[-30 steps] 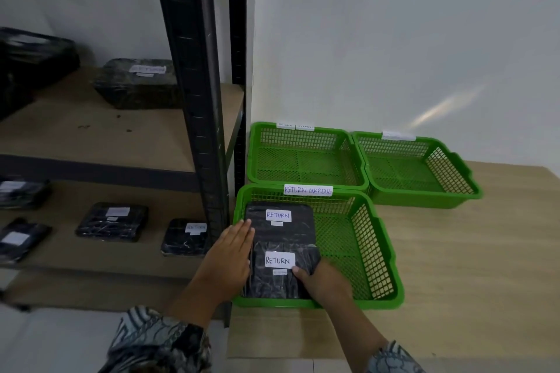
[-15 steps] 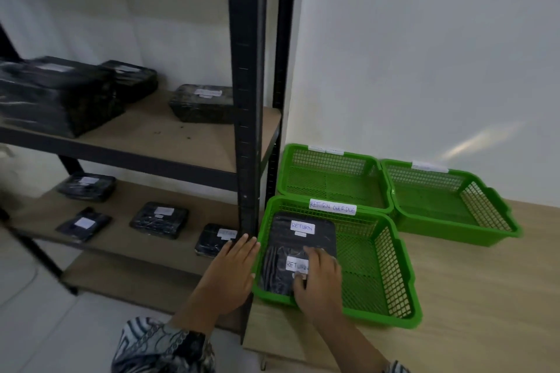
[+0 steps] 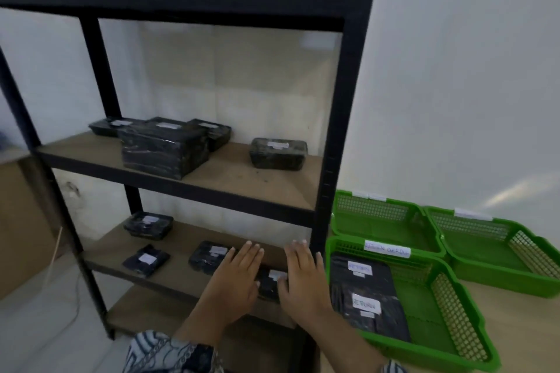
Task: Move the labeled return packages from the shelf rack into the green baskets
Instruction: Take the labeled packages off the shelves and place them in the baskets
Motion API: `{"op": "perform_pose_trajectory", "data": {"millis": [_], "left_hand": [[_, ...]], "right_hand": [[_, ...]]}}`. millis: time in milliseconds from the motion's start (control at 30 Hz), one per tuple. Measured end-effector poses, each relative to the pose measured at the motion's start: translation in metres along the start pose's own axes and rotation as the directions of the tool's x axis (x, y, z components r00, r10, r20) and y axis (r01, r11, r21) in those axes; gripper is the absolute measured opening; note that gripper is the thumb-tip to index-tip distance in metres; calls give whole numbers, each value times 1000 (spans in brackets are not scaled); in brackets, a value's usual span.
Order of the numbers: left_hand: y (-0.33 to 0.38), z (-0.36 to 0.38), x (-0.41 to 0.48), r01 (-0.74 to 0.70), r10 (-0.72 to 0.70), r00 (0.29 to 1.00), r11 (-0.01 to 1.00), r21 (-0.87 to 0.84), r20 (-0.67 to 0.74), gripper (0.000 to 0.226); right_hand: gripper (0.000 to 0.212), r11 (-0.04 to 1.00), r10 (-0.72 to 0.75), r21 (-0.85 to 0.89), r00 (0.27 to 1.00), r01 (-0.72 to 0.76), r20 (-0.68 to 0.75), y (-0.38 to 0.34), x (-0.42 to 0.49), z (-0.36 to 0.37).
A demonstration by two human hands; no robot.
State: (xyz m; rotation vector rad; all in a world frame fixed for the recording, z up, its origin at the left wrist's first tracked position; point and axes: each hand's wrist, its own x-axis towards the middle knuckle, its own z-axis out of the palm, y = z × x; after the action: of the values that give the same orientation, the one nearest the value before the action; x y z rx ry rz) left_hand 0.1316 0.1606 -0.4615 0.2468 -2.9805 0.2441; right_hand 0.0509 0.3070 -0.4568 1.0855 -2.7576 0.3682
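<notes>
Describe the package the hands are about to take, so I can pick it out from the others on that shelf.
Start at the black shelf rack and go down to its lower wooden shelf. Of the small black packages there, it is the one nearest the rack's right front post. It alone lies between the left hand and right hand, white label half covered.

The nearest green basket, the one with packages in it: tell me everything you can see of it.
The nearest green basket is a shallow rectangular tray of green plastic, as it looks, with mesh walls and a solid rim. It sits flat on the wooden table, right of the shelf rack's black post and in front of two more green baskets. A white handwritten label on its far rim is too blurred to read. Two black wrapped packages with white labels lie in its left half. Neither hand touches it.
</notes>
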Motion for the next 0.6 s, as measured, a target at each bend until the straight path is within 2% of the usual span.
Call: {"op": "perform_pose_trajectory", "data": {"millis": [67,133,333,600], "left_hand": [[-29,-20,-8,-45,46,998,998,43,-43,59],[-60,-44,-14,-13,15,998,1000,23,-68,60],[-150,-112,-42,49,-30,973,996,80,-228,61],[-217,-185,-56,53,-25,936,996,70,-350,61]], "right_hand": [[59,998,-29,60,999,29,-15,-37,9,-13],[59,993,-30,110,998,36,-56,-74,21,-27],[62,994,-40,93,976,61,-214,-176,54,-72],[58,997,-38,52,942,59,-334,-247,91,-138]]}}
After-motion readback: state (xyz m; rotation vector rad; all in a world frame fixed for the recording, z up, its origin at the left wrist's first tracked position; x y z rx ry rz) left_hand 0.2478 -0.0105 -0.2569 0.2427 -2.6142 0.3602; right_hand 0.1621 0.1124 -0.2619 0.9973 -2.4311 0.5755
